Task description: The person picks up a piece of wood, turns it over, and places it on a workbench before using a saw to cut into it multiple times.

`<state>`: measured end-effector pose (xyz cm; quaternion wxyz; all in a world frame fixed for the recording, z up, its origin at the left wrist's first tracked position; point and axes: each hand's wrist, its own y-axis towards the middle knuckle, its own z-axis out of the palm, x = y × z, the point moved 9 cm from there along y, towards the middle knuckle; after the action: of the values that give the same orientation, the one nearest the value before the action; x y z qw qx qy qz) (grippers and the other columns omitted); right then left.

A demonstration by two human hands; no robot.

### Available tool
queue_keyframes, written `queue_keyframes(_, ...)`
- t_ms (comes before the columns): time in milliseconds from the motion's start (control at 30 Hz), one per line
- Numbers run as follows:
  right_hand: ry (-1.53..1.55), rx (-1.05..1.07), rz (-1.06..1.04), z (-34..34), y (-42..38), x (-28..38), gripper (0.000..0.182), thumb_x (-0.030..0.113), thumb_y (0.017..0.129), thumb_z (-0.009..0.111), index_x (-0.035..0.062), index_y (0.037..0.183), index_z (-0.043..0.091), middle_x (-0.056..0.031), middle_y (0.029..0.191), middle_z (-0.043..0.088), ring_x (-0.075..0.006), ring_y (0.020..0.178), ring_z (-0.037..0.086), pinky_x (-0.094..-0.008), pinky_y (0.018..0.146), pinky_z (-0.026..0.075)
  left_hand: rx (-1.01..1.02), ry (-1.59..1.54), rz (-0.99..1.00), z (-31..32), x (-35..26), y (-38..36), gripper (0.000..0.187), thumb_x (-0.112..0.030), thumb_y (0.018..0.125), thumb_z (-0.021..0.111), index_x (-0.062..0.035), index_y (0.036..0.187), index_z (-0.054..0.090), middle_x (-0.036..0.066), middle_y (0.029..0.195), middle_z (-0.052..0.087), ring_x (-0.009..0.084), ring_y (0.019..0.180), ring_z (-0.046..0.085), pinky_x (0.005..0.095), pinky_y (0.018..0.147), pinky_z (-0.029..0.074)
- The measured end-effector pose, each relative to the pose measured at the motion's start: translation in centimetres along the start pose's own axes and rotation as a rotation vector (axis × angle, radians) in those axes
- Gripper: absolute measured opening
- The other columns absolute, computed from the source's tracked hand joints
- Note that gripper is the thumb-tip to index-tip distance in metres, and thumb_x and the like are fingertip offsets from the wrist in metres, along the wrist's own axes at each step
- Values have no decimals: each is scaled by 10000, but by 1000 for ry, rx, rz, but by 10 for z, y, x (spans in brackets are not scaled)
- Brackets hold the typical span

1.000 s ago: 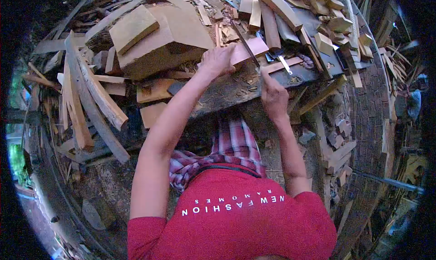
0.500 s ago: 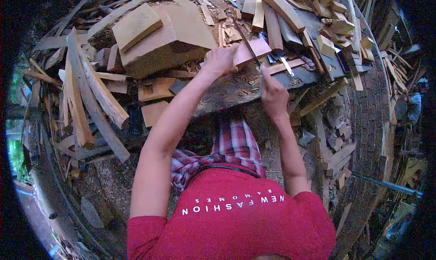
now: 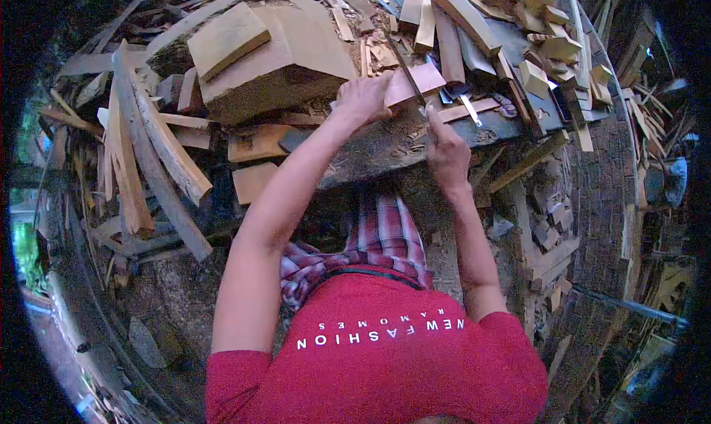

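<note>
My left hand (image 3: 361,99) is closed on the near left end of a pale pinkish wood block (image 3: 427,79), pressing it on the dark workbench (image 3: 363,159). In my closed right hand (image 3: 448,157) is the near end of a long, narrow, dark-bladed tool (image 3: 405,70). Its blade slants away from me across the block's upper face, with the far tip over the wood chips (image 3: 381,54). The fingers hide most of the handle. Just right of the block lie a flat wood strip (image 3: 470,110) and a shiny metal blade (image 3: 469,107).
A large angular wood block (image 3: 278,76) with a smaller block (image 3: 229,39) on top stands at the left. Long curved offcuts (image 3: 167,142) lean off the bench there. Several wood pieces (image 3: 548,42) crowd the right back, beside a brick surface (image 3: 603,194).
The view has shifted slightly. Both hands keep their grips, and the dark-bladed tool stays across the block with barely any visible movement.
</note>
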<state>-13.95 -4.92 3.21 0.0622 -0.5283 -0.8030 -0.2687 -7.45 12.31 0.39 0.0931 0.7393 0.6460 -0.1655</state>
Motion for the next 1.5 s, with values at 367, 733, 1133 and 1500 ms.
queue_keyframes(367,-6,58,59,-17,-32,-8,421,64,867,559,115,1285,545,-203,905,630,-376,795,624,-425,662,491,-39,28,2,10,7,6,670,-371,721,748,-247,1317,469,163,1000,673,381,914,650,496,772,524)
queue_keyframes(733,49,44,62,-18,-30,-7,354,84,887,555,87,1240,573,-214,913,627,-389,814,617,-441,669,481,-212,-42,54,0,5,3,296,-185,838,572,-146,1128,530,175,855,663,397,829,659,509,681,527)
queue_keyframes(1133,53,-4,-4,-12,-14,1,352,91,893,559,85,1244,572,-224,849,614,-388,751,613,-427,635,476,-78,-14,-30,-5,1,-2,403,-180,811,617,-190,1201,518,187,919,668,380,875,665,501,725,538)
queue_keyframes(1500,66,-75,-80,-2,10,5,392,63,879,554,122,1267,564,-207,859,614,-380,749,608,-427,631,475,-133,-62,-13,-10,1,-7,447,-193,767,694,-180,1180,525,176,935,669,387,895,659,496,741,535)
